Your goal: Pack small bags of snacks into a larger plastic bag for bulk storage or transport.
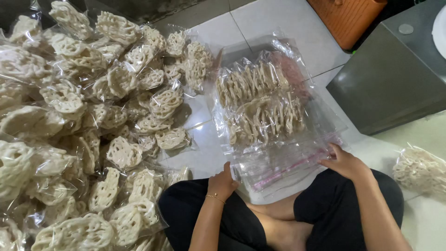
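Large clear plastic bag [278, 135] lies on white tiled floor [260, 23], holding two rows of lacy crackers [260, 100]. Left hand [222, 182] grips bag's near-left edge, fingers curled. Right hand [343, 161] pinches near-right edge. Left: heap of small packed cracker bags [83, 125]. Far right: grey cabinet [395, 79]; one more cracker bag [420, 169] near right.

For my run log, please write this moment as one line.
left hand: holds near edge of clear bag | right hand: holds its other edge | bag: packed crackers inside, on floor | left side: pile of cracker packs
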